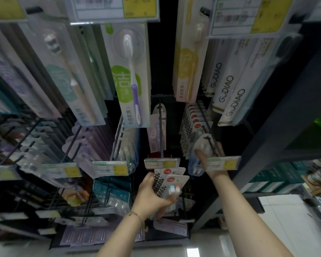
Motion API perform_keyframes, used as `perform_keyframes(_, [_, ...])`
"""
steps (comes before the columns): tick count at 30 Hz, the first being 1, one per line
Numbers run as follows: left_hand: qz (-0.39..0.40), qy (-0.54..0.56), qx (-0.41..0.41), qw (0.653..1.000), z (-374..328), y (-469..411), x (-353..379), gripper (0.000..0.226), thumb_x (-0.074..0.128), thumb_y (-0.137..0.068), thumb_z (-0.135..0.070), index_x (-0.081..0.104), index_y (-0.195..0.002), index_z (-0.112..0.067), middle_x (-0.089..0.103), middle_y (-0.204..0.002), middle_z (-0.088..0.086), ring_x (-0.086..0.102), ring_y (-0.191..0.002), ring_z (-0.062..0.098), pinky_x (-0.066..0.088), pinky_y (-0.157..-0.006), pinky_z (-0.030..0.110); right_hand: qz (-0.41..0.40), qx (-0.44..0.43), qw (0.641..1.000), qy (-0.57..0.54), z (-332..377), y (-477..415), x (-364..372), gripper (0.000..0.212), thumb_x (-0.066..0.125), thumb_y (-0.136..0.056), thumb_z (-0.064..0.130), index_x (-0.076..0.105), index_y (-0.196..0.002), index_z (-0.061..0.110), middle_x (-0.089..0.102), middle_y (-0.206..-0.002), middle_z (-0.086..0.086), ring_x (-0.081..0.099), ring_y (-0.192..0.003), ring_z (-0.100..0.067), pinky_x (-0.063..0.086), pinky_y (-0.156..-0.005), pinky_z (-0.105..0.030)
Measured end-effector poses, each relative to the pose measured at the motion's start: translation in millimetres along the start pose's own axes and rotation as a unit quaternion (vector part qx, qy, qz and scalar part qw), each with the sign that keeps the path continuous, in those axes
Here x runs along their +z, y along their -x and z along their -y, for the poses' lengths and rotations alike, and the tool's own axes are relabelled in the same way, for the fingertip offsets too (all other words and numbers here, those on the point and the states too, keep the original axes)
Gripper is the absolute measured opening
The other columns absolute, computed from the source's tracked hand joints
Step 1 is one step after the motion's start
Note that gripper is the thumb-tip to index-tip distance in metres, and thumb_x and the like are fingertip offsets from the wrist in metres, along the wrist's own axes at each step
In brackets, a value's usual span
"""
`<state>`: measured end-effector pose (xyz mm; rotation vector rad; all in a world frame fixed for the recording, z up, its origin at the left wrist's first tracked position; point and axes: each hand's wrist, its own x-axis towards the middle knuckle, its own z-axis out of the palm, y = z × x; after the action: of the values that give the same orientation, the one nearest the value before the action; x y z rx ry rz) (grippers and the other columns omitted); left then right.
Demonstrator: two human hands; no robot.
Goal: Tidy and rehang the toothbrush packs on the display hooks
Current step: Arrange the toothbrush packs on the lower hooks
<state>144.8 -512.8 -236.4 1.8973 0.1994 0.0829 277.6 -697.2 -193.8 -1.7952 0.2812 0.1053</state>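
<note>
My left hand (152,195) grips a fan of several white toothbrush packs (171,182) printed "10000", held just below the middle hook's price tag (162,162). My right hand (210,160) reaches up behind the right price tag (223,163) and holds a clear-blister toothbrush pack (202,145) whose hole sits on the dark display hook (210,143). More "10000" packs (192,125) hang further back on that same hook. A single pink pack (157,130) hangs on the middle hook (161,138).
Rows of hanging toothbrush packs fill the hooks to the left (93,145) and above (132,78). White GUDIAO boxes (228,91) hang upper right. A dark shelf post (285,108) stands at the right, with tiled floor (278,219) below.
</note>
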Motion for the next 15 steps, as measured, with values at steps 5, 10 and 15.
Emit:
perform_keyframes(5, [-0.007, 0.012, -0.014, 1.000, 10.5, 7.0, 0.0, 0.064, 0.096, -0.055, -0.028, 0.060, -0.109, -0.026, 0.064, -0.108, -0.010, 0.067, -0.098, 0.001, 0.057, -0.082, 0.021, 0.009, -0.065, 0.997, 0.035, -5.6, 20.4, -12.9, 0.060, 0.064, -0.092, 0.005, 0.032, -0.143, 0.002, 0.039, -0.123, -0.004, 0.041, -0.114, -0.016, 0.025, -0.081, -0.008])
perform_keyframes(10, [0.000, 0.018, -0.028, 0.999, 19.2, 13.0, -2.3, 0.066, 0.096, -0.052, -0.028, 0.058, -0.106, -0.024, 0.069, -0.104, -0.008, 0.069, -0.099, 0.005, 0.059, -0.088, 0.030, 0.018, -0.084, 0.996, 0.022, -7.6, 40.1, -17.3, 0.034, 0.064, -0.087, 0.006, 0.045, -0.114, 0.014, 0.050, -0.110, -0.001, 0.051, -0.107, -0.019, 0.033, -0.090, -0.019])
perform_keyframes(15, [0.009, 0.024, -0.026, 0.999, 21.6, 19.8, -6.1, 0.068, 0.097, -0.051, -0.030, 0.058, -0.107, -0.022, 0.069, -0.103, -0.018, 0.068, -0.098, 0.002, 0.057, -0.086, 0.023, 0.005, -0.108, 0.992, -0.060, -11.6, 60.2, -29.5, 0.025, 0.062, -0.074, -0.001, 0.061, -0.092, 0.017, 0.065, -0.088, 0.007, 0.063, -0.076, 0.008, 0.049, -0.074, -0.014])
